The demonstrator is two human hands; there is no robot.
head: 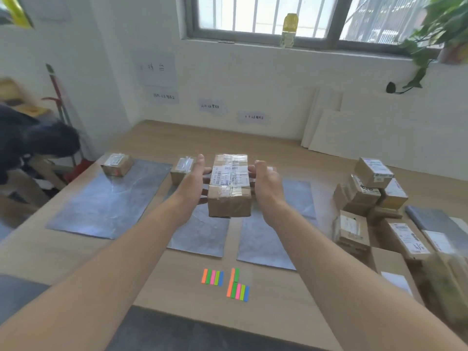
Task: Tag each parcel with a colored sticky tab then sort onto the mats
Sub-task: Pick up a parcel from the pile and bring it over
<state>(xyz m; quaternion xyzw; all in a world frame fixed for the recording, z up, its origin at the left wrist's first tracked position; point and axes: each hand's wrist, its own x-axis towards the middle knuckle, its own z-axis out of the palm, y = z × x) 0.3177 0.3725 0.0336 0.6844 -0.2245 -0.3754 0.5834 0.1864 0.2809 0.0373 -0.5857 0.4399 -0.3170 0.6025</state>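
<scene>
Wooden table [253, 140] bears grey mats [109, 198], sticky tabs [212, 277] — and stacked parcels [369, 188].

the parcel [229, 188] is matt brown cardboard bound in clear glossy tape that crinkles and catches the light, over a white paper label [229, 174]. the mats [106, 206] are grey, smooth and faintly marbled, with a soft sheen. the bench [174, 272] is pale wood-grain, smooth and matt. the tabs [212, 277] are flat neon strips, paper or film, cannot tell. the pile [367, 196] is taped cardboard with paper labels. the wall [253, 79] is matt white.
</scene>
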